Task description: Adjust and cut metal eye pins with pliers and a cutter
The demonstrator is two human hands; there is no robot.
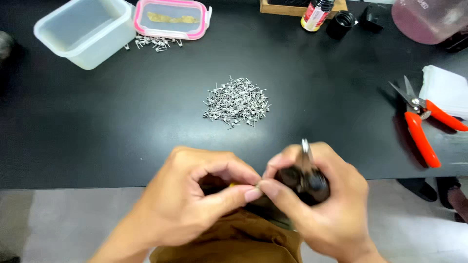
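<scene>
Your left hand and right hand meet at the near edge of the black table, over your brown lap cloth. Right hand is closed around a small dark tool with a thin metal tip poking up past the knuckles. Left hand is curled, thumb and forefinger pinched together against your right forefinger; something tiny sits in that pinch, possibly one of the wire pieces, but it is too small to tell.

Pile of small metal wire pieces lies mid-table, well apart from both hands. A smaller scatter of wire pieces sits by the clear plastic tub, with the pink-rimmed lid beside it.

Orange-handled snips lie to your right, near a white folded cloth. Small bottle and black cap stand at the far edge.
</scene>
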